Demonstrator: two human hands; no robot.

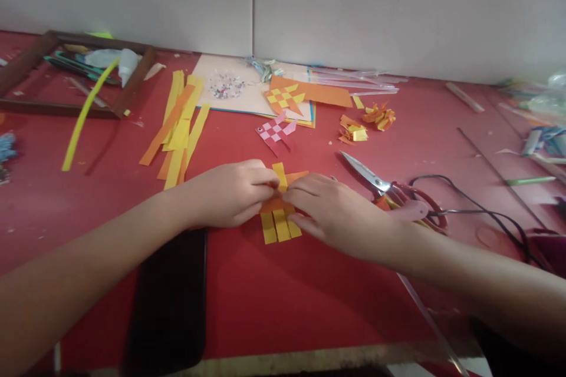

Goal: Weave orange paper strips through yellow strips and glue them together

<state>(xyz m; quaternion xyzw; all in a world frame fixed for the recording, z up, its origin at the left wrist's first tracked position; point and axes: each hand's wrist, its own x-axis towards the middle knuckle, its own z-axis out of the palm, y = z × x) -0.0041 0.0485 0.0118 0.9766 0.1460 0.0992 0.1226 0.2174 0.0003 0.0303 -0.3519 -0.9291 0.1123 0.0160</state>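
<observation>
Both hands meet over a small weave of yellow and orange paper strips [279, 225] on the red table. My left hand [234, 193] has its fingers closed on the weave's left and upper part, its fingertips at an orange strip. From the other side, my right hand [325, 206] pinches the right edge, thumb low and fingers bent over the paper. Yellow strip ends stick out below and above the fingers. Just beyond lies a pink-and-white woven paper fish [275, 131]. Farther back, an orange-and-yellow woven fish [284, 99] rests on paper sheets.
Loose paper strips [179, 129] lie left of the hands, above a black phone [170, 300]. Red-handled scissors [375, 179] and a black cord [486, 210] are at right. Paper scraps [379, 116] sit behind them. A wooden frame [26, 105] surrounds a glue bottle [128, 65] at back left.
</observation>
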